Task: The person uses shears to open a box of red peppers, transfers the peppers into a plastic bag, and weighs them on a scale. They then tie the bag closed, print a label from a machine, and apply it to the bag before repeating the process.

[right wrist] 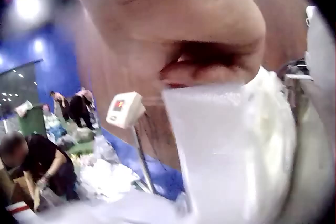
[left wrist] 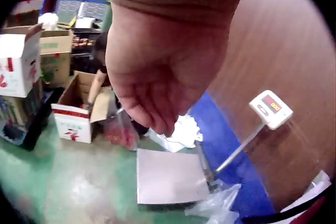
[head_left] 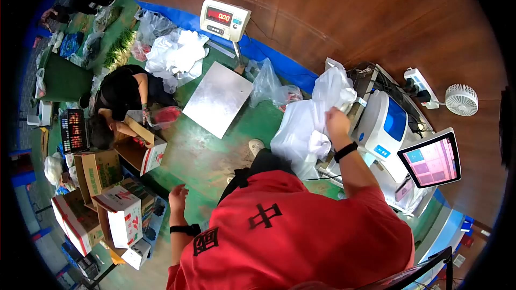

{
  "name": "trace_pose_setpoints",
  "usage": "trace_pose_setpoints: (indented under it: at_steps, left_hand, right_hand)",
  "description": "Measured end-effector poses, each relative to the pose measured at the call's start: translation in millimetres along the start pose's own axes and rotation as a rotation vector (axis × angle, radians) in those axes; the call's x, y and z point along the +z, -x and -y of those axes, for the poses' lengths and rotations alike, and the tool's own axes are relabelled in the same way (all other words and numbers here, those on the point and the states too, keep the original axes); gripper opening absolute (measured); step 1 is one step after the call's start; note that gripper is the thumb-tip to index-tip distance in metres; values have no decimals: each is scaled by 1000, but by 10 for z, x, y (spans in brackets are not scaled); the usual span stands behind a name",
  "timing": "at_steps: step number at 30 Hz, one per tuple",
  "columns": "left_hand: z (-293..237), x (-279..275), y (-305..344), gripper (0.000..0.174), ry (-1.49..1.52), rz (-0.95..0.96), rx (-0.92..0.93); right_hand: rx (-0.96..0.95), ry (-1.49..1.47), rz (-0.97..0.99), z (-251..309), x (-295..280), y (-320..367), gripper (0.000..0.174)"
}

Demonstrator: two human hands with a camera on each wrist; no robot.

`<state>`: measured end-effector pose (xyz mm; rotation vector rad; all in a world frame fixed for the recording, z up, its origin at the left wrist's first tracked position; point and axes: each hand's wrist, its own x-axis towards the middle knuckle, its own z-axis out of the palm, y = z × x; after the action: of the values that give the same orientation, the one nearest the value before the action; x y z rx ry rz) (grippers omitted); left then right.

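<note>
My right hand [head_left: 338, 126] is at a pile of white plastic bags [head_left: 294, 129] beside the printer. In the right wrist view its curled fingers grip the top edge of a translucent white plastic bag [right wrist: 212, 150], which hangs down below them. My left hand [head_left: 178, 198] is held out over the green floor with nothing in it. Seen from the left wrist, this hand [left wrist: 165, 71] has its palm showing and its fingers loosely bent. Beyond it lies the flat metal platform [head_left: 217, 102] of a floor scale, whose display [head_left: 221, 19] reads 0.00.
A person [head_left: 126, 91] in black bends over an open cardboard box [head_left: 153, 156] on the left. More boxes [head_left: 121, 217] are stacked nearer. On the right stand a white-and-blue printer [head_left: 382, 123], a tilted touchscreen [head_left: 430, 158] and a small fan [head_left: 461, 100] against the brown wall.
</note>
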<state>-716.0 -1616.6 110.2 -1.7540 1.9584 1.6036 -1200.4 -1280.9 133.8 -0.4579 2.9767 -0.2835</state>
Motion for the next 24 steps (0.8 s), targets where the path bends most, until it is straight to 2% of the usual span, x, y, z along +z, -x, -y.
trace_pose_setpoints:
  at_steps: [1,2,3,4,5,6,7,9,10,11,12,13,15,17,19,21,23,24]
  left_hand:
    - [-104,14,-93,21,-30,7,122]
    - [-334,100,-160,21,66,37,151]
    - [-654,256,-178,21,165,60,179]
    - [-1097,371,-95,19,183,148,223]
    - [-1490,482,-8,20,176,242,284]
    - [-1798,564,61,26,253,382,311]
    - [-2125,616,212,32,389,482,192]
    - [-2378,731,335,36,566,692,84]
    - [-2378,753,309,36,482,767,164]
    - [-2363,753,286,35,390,845,243]
    - [-2424,697,353,23,416,783,320]
    - [-2419,618,371,23,419,779,335]
    - [-2350,472,395,15,344,598,522]
    - [-2243,262,388,18,290,537,459]
    - [-2169,83,416,21,292,504,524]
    - [-2016,-23,390,22,315,506,564]
    - [-1872,-95,366,24,302,610,591]
    - [-1885,-146,427,25,335,668,574]
  right_hand:
    - [-114,-131,85,271,-163,149,19]
    - [-259,-407,154,416,-43,297,14]
    - [-303,-687,218,794,-217,530,10]
    - [-450,-813,283,1096,-352,684,10]
    - [-599,-813,288,1336,-420,813,11]
    - [-812,-885,210,1565,-460,882,13]
    - [-824,-1048,262,1775,-502,995,13]
    - [-684,-1317,594,1997,-388,1152,14]
    - [-710,-1318,600,2070,-335,1198,14]
    - [-623,-1472,711,2119,-287,1229,16]
    - [-525,-1619,818,2214,-335,1244,20]
    - [-541,-1615,815,2294,-407,1261,20]
    - [-265,-1809,917,2451,-571,1306,32]
    - [-256,-1814,877,2472,-441,1283,39]
    - [25,-1963,1342,2487,-445,1240,42]
    - [10,-1876,1347,2634,-469,1347,38]
    - [-7,-1718,1343,2798,-492,1475,33]
    - [14,-1825,1427,2862,-394,1516,32]
